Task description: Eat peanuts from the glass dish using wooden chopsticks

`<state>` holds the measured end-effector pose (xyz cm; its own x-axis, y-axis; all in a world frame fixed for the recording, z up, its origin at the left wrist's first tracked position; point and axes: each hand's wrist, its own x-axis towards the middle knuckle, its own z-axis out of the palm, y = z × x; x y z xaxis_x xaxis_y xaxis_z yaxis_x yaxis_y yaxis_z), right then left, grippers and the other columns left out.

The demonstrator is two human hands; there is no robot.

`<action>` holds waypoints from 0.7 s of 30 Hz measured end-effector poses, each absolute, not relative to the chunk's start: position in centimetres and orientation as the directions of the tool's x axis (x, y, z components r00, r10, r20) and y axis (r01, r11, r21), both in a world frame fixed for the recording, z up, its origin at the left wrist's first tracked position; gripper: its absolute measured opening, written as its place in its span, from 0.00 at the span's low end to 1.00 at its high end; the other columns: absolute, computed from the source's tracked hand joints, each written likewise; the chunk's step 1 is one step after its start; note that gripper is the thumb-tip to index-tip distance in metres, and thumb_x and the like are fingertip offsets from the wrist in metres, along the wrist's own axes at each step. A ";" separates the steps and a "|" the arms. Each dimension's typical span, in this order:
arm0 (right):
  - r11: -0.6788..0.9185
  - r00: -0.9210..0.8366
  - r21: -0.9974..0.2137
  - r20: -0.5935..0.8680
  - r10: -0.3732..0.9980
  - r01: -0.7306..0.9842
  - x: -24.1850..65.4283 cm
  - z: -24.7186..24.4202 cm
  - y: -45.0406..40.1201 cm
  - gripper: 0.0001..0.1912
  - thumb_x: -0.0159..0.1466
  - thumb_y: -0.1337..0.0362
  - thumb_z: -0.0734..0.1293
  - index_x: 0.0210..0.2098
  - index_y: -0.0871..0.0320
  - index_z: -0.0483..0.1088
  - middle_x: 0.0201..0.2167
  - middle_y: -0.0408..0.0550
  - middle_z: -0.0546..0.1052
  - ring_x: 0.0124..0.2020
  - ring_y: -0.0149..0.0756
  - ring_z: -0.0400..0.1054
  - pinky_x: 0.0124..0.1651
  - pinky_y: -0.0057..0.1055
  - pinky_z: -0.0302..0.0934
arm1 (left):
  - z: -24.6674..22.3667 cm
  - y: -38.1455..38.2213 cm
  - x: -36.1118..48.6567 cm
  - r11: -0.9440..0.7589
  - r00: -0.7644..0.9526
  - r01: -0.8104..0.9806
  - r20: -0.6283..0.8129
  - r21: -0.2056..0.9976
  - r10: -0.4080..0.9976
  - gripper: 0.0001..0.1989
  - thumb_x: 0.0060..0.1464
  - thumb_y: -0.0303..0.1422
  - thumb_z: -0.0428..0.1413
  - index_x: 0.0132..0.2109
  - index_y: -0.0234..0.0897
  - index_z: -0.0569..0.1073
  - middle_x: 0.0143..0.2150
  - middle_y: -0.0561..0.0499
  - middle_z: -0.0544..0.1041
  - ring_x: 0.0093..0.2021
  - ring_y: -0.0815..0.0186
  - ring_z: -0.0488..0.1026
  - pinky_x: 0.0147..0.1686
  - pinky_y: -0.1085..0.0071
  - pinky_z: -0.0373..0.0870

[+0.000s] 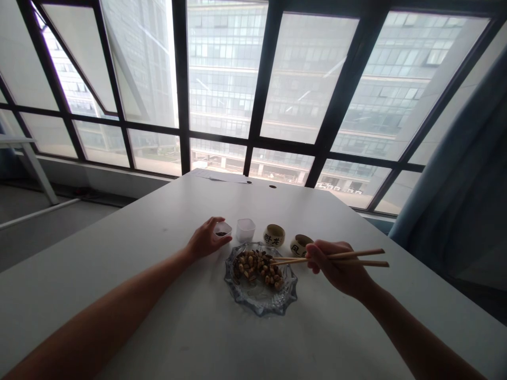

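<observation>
My left hand (206, 240) is closed around the side of a small clear plastic cup (227, 230) with some dark seeds at its bottom. With my right hand (343, 269) I grip a pair of wooden chopsticks (293, 260), their tips down among the nuts (247, 262) in a scalloped glass bowl (260, 306). Whether the tips pinch a piece is too small to tell. The bowl holds a mix of pale nuts and dark seeds, mostly along its far side. Beside the held cup stands a second translucent plastic cup (245, 230).
Behind the bowl, two round ceramic cups (274, 237) with dark written characters stand in a row; my right hand partly covers the rightmost cup (299, 244). Paper sheets (227, 177) lie at the far end of the white table (170, 316). A blue curtain (447, 142) hangs at right.
</observation>
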<state>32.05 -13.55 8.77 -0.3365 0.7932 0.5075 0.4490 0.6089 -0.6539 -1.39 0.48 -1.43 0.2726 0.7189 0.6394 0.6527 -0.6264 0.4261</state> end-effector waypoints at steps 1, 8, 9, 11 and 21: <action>0.610 -0.346 -0.652 0.503 0.792 0.450 32.0 8.8 -13.6 0.24 0.67 0.48 0.65 0.22 0.57 0.72 0.16 0.45 0.74 0.16 0.32 0.68 0.18 0.27 0.63 | -1.4 0.5 -1.4 -0.628 0.275 0.655 0.641 0.421 0.716 0.27 0.52 0.50 0.60 0.54 0.40 0.68 0.53 0.42 0.77 0.48 0.53 0.78 0.49 0.56 0.75; 0.665 -0.413 -0.581 0.522 0.747 0.469 32.0 9.0 -13.8 0.22 0.69 0.52 0.63 0.22 0.56 0.69 0.16 0.43 0.72 0.15 0.30 0.66 0.16 0.26 0.60 | -1.3 0.4 -1.4 -0.625 0.285 0.659 0.629 0.419 0.723 0.27 0.53 0.50 0.59 0.54 0.40 0.67 0.54 0.42 0.76 0.45 0.54 0.78 0.47 0.56 0.75; 0.665 -0.413 -0.578 0.521 0.747 0.473 32.1 8.9 -13.8 0.21 0.69 0.52 0.63 0.23 0.56 0.69 0.16 0.43 0.72 0.15 0.30 0.66 0.17 0.26 0.60 | -1.3 0.3 -1.4 -0.625 0.287 0.658 0.628 0.420 0.724 0.27 0.53 0.50 0.59 0.54 0.40 0.67 0.54 0.42 0.76 0.45 0.54 0.78 0.47 0.56 0.75; 0.657 -0.404 -0.584 0.517 0.754 0.477 32.2 8.9 -13.7 0.21 0.69 0.53 0.63 0.23 0.56 0.69 0.17 0.43 0.72 0.15 0.30 0.67 0.17 0.26 0.61 | -1.2 0.2 -1.4 -0.625 0.290 0.660 0.626 0.417 0.724 0.27 0.53 0.50 0.59 0.54 0.40 0.67 0.53 0.42 0.76 0.46 0.54 0.78 0.47 0.57 0.75; 0.574 -0.357 -0.663 0.450 0.819 0.480 31.8 9.0 -13.7 0.23 0.70 0.50 0.61 0.25 0.58 0.69 0.18 0.44 0.73 0.16 0.31 0.69 0.18 0.25 0.64 | -1.1 0.1 -1.4 -0.630 0.291 0.659 0.633 0.410 0.717 0.27 0.52 0.49 0.60 0.53 0.40 0.68 0.52 0.42 0.77 0.43 0.55 0.79 0.45 0.58 0.76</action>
